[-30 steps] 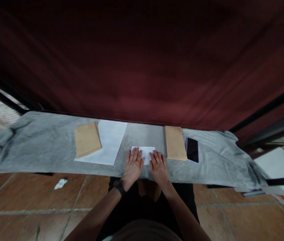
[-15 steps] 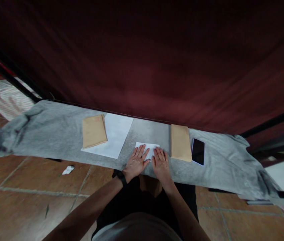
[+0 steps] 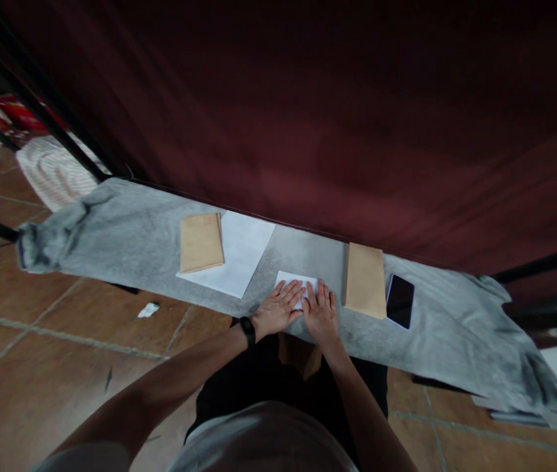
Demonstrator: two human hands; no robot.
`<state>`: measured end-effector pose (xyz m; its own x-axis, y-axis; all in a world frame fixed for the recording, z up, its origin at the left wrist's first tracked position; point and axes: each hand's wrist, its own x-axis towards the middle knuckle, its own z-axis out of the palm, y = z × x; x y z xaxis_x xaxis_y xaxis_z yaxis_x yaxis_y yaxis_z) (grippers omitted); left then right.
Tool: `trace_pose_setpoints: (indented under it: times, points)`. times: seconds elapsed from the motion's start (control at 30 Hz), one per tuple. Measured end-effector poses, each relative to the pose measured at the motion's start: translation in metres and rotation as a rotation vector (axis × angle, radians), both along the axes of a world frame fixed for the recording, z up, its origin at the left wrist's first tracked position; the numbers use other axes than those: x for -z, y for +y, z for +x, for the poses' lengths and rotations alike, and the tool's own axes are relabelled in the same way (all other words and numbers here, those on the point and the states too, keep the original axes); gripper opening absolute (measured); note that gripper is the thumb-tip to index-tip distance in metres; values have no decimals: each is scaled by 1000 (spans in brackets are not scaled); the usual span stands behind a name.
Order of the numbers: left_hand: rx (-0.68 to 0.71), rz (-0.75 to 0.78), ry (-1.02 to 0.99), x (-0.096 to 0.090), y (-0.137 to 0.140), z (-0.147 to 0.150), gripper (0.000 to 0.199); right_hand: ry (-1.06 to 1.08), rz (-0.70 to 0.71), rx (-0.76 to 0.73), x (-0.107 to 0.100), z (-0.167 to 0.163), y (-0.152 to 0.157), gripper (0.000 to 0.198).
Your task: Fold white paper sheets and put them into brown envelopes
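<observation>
A small piece of white paper [image 3: 288,276], seemingly folded, lies flat on the grey cloth near the front edge. My left hand [image 3: 280,309], a black band on its wrist, rests palm down on the paper's left part with fingers stretched out. On its right part lies my right hand [image 3: 320,314], also flat with fingers extended. Both hands cover much of the paper, so its lower edge is hidden. To the left is a larger white sheet [image 3: 246,246], partly under brown envelopes [image 3: 201,242]. Another brown envelope stack [image 3: 365,280] lies right of my right hand.
A phone [image 3: 400,301] with a dark screen lies beside the right-hand envelopes. Grey cloth [image 3: 126,229] covers the narrow bench. A dark red curtain [image 3: 278,131] hangs along its back edge, with black poles at both sides. A white scrap [image 3: 148,310] is on the tiled floor.
The view has shifted and tilted slightly, so the bench appears farther right. My left hand has slid rightward across the paper, closer to my right hand. Both hands stay flat on it.
</observation>
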<state>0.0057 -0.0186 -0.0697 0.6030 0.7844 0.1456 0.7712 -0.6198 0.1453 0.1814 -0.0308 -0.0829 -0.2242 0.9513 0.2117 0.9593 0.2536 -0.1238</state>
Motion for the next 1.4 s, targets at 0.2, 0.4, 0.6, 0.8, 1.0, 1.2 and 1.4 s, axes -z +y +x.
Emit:
trace_pose_setpoints:
  times: [0.2, 0.4, 0.6, 0.8, 1.0, 1.2, 1.4]
  points:
    - [136, 32, 38, 0, -12, -15, 70, -29, -60, -2, 0, 3, 2, 55]
    - [185, 124, 47, 5, -32, -31, 68, 149, -10, -63, -4, 3, 4, 51]
    - [197, 138, 70, 16, -32, -32, 50, 291, -204, -485, -13, -28, 10, 54]
    - [188, 135, 64, 15, -32, -32, 48, 230, -230, -451, -8, -40, 26, 52]
    - [193, 137, 34, 13, -30, -30, 51, 141, -211, -401, -10, -46, 41, 53]
    - [191, 118, 15, 9, -29, -30, 55, 140, -193, -323, -13, -50, 57, 53]
    - [179, 92, -14, 13, -32, -30, 59, 174, -134, -312, -15, -41, 31, 54]
